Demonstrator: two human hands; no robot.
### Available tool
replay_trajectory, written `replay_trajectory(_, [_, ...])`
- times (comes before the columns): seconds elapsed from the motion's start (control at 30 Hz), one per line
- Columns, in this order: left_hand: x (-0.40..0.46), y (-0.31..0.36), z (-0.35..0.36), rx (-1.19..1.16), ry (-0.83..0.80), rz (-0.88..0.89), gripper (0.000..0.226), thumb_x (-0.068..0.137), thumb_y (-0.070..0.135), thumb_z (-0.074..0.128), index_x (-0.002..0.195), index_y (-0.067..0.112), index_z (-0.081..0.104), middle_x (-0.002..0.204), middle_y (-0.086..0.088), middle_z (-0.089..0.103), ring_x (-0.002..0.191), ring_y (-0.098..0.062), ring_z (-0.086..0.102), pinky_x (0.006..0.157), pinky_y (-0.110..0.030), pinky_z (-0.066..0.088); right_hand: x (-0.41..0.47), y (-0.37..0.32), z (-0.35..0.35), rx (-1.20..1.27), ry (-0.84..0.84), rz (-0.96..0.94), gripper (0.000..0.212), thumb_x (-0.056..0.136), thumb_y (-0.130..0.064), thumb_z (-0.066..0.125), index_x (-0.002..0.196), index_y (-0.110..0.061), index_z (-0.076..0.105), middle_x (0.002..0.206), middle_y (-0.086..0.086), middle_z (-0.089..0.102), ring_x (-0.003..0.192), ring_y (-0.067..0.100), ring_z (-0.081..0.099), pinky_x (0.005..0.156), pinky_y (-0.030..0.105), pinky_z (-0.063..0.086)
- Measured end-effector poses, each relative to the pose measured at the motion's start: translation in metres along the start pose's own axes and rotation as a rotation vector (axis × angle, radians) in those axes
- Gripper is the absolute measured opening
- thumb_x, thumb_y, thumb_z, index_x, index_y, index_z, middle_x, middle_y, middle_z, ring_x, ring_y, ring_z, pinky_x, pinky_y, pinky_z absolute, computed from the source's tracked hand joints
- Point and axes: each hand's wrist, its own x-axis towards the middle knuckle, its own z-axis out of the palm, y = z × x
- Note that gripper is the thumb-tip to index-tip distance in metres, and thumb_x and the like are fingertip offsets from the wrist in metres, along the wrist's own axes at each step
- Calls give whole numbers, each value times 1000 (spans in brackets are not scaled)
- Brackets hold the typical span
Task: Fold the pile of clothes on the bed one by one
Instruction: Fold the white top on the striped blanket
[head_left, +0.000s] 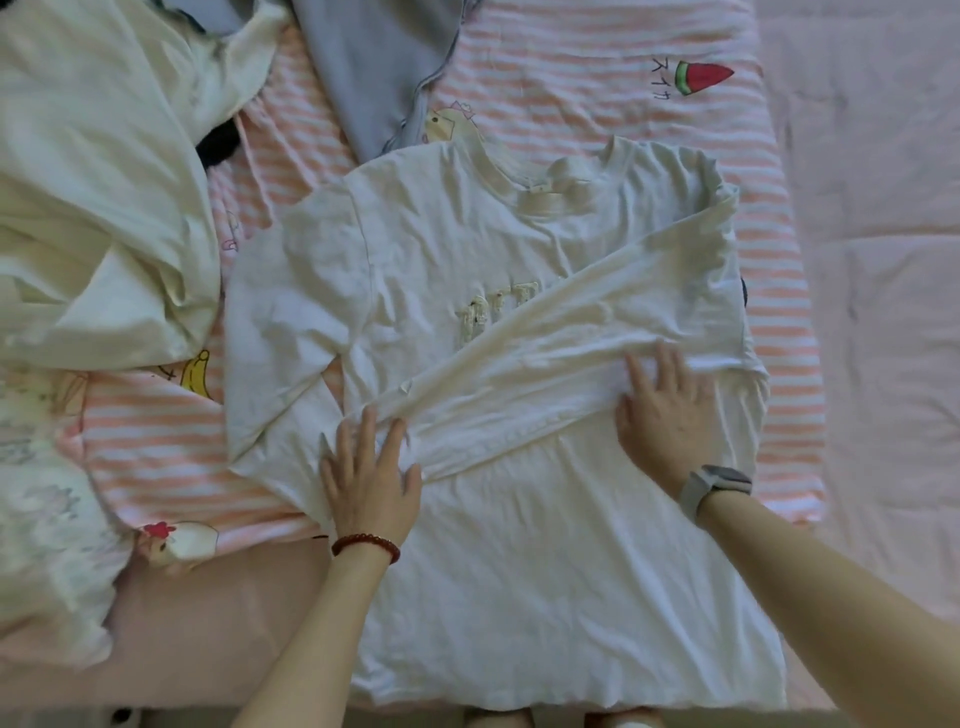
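A white long-sleeved shirt (519, 545) lies flat, front up, on the bed, collar away from me. Its right-side sleeve (545, 358) is folded diagonally across the chest, covering part of the pale printed lettering. My left hand (371, 478) lies flat with fingers spread on the cuff end of that sleeve. My right hand (670, 410) presses flat on the same sleeve further right. The shirt's other sleeve (270, 364) hangs down along the left side. A pile of cream and white clothes (93, 208) sits to the left.
The pink-and-white striped sheet (597, 88) with cartoon prints covers the bed. A grey-blue garment (374, 73) lies beyond the collar. Another pale printed garment (47, 519) lies at the near left. The bed's right edge runs past the shirt, with a pale pink floor (883, 312) beyond.
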Motion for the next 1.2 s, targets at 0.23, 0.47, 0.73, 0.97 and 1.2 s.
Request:
replay_trajectory(0.23, [-3, -59, -35, -671, 375, -699, 51, 85, 16, 65, 128, -3, 45, 131, -20, 47, 124, -33, 40, 100, -40, 33, -40, -122, 37, 61, -303, -479, 52, 99, -31, 29, 149, -24, 13, 158, 4, 1, 145, 25, -1, 115, 48, 2])
replay_trajectory(0.47, [3, -103, -44, -1134, 124, -767, 24, 87, 23, 64, 96, 1, 61, 82, -5, 62, 87, -29, 62, 68, -23, 50, -58, -163, 38, 159, -299, -495, 50, 98, -28, 35, 146, -22, 22, 156, 4, 13, 143, 21, 11, 116, 39, 14])
replay_trajectory(0.73, [0, -137, -123, -734, 676, -724, 15, 93, 7, 41, 103, 9, 53, 105, -19, 56, 94, -28, 52, 76, -31, 37, -48, -181, 23, 114, -318, -599, 47, 97, -27, 38, 143, -19, 29, 149, 4, 28, 136, 23, 27, 107, 35, 32])
replay_trajectory(0.97, [-51, -106, -98, -387, -165, -96, 21, 89, 17, 58, 108, 12, 64, 107, 1, 62, 99, -16, 57, 80, -26, 40, -47, -212, 15, 606, -179, -429, 35, 97, -17, 41, 131, -9, 49, 131, 7, 50, 118, 21, 51, 97, 33, 44])
replay_trajectory(1.2, [-29, -149, -75, -548, 152, -532, 53, 86, 33, 60, 133, 10, 45, 134, -10, 48, 125, -30, 41, 102, -41, 34, -54, -215, 25, 627, -199, -419, 36, 96, -11, 42, 131, -8, 48, 131, 8, 50, 115, 20, 52, 94, 29, 44])
